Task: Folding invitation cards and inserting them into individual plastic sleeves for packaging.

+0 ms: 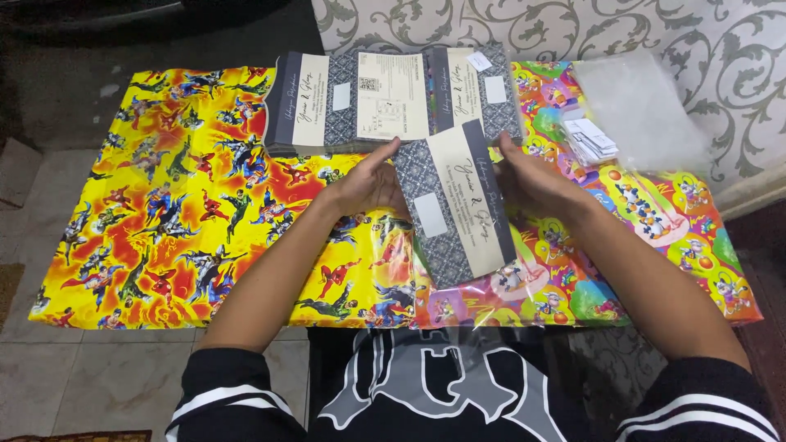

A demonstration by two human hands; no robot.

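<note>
Holding a grey-patterned, cream-panelled rectangular card (455,205) at both edges, above a clear plastic sleeve (491,299).

Left hand (370,184) and right hand (530,178) closed on the card's long sides, fingers flat, thumbs on top. Best kept square, gripped by the edges only, to avoid creasing stiff matte paper. Sleeve thin, glossy, crinkly. Stack of matching cards (393,102) just behind. Small white labels (591,139) and a frosted plastic bag (639,106) to the right, all on glossy cartoon-print wrapping sheets (180,205) over the floor.
</note>
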